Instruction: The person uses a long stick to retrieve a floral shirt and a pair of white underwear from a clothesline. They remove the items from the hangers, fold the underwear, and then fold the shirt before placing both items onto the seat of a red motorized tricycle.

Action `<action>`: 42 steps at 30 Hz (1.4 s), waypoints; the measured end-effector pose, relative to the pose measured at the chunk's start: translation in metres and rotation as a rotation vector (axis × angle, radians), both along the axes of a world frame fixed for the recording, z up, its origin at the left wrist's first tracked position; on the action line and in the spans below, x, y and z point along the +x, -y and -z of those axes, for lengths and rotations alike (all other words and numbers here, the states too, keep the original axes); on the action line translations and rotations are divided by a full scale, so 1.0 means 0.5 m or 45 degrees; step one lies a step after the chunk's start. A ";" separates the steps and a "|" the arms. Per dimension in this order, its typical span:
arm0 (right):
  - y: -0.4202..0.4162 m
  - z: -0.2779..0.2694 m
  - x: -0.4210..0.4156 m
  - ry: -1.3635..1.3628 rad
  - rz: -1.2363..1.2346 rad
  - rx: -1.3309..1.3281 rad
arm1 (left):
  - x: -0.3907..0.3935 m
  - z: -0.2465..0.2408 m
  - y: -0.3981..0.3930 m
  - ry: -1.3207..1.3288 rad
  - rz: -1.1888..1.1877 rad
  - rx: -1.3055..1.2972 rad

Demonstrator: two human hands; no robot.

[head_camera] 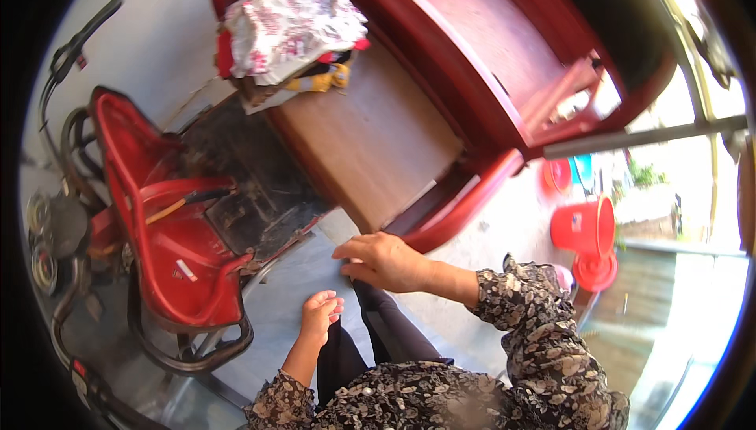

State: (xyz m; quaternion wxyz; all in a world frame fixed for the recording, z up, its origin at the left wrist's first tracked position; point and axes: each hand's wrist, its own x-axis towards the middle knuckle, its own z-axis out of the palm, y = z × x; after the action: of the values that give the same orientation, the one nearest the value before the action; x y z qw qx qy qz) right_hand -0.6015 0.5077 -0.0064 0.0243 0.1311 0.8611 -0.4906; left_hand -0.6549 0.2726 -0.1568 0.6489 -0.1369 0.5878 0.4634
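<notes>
My right hand (384,261) hovers by the near corner of a tan seat panel (372,134) on a red passenger tricycle. Its thumb stands a little apart from the fingers, and I see nothing between them. A pale patch (338,229) lies just beyond the fingertips; whether it is paper or floor I cannot tell. Lower down, my left hand (322,316) is raised in front of my legs, loosely curled and empty. On the far left end of the seat rests a pile of folded cloth, topped by a white fabric with a pink floral print (295,25).
A red moulded driver's seat (177,264) with a yellow-and-black handled tool (189,202) is at left, next to a dark footwell floor (254,182). Handlebars (77,52) stand beyond. Right of the red bodywork (472,205) are a red bucket (582,226) and a metal bar (638,137).
</notes>
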 end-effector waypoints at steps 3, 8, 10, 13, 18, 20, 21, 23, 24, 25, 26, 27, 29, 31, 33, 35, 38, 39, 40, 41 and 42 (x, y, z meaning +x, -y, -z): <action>0.127 0.004 0.106 0.074 0.185 -0.043 | 0.020 -0.002 0.053 0.156 0.113 0.046; 0.365 0.044 0.268 0.173 0.559 -0.327 | -0.013 -0.024 0.134 0.075 0.256 0.096; 0.458 0.055 0.317 0.330 0.606 -0.384 | -0.030 -0.025 0.175 0.053 0.268 0.068; 0.561 0.041 0.374 0.502 0.452 -0.323 | -0.036 -0.026 0.226 0.045 0.278 -0.019; 0.655 0.025 0.482 0.552 0.439 -0.166 | 0.031 -0.015 0.269 0.087 0.383 -0.106; 0.669 0.018 0.535 0.496 0.588 -0.101 | 0.083 -0.020 0.271 0.092 0.465 -0.093; 0.677 0.013 0.563 0.469 0.657 -0.067 | 0.116 -0.029 0.265 0.102 0.503 -0.077; 0.694 0.009 0.626 0.484 0.734 -0.025 | 0.191 -0.046 0.254 0.109 0.582 -0.044; 0.702 0.004 0.659 0.478 0.776 -0.010 | 0.227 -0.057 0.248 0.102 0.621 -0.028; 0.708 -0.003 0.692 0.467 0.815 0.004 | 0.264 -0.073 0.242 0.090 0.656 -0.013; 0.714 -0.015 0.731 0.489 0.817 0.004 | 0.305 -0.090 0.234 0.089 0.677 0.014; 0.729 -0.024 0.770 0.491 0.854 -0.016 | 0.343 -0.103 0.230 0.093 0.719 0.034; 0.762 -0.030 0.854 0.490 0.920 -0.054 | 0.419 -0.112 0.226 0.098 0.796 0.074; 0.794 -0.045 0.942 0.557 0.974 -0.100 | 0.499 -0.123 0.227 0.094 0.845 0.094; 0.829 -0.045 1.028 0.597 1.054 -0.172 | 0.579 -0.129 0.240 0.101 0.899 0.097; 0.871 -0.042 1.104 0.631 1.145 -0.171 | 0.654 -0.134 0.250 0.111 0.958 0.092; 0.917 -0.043 1.187 0.661 1.237 -0.227 | 0.746 -0.154 0.264 0.153 1.099 0.051; 0.925 -0.044 1.204 0.667 1.246 -0.237 | 0.772 -0.172 0.265 0.142 1.151 0.036; 0.932 -0.045 1.219 0.674 1.254 -0.250 | 0.792 -0.200 0.264 0.146 1.187 0.033; 0.934 -0.047 1.232 0.682 1.260 -0.263 | 0.805 -0.208 0.257 0.132 1.210 0.061; 0.935 -0.051 1.241 0.647 1.284 -0.251 | 0.812 -0.207 0.257 0.122 1.226 0.080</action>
State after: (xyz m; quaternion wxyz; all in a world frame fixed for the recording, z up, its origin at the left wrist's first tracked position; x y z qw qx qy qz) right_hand 0.0192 0.0401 0.0190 0.0056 0.6365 0.6094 -0.4728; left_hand -0.2488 0.1443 -0.0532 0.8197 0.1491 0.5396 0.1211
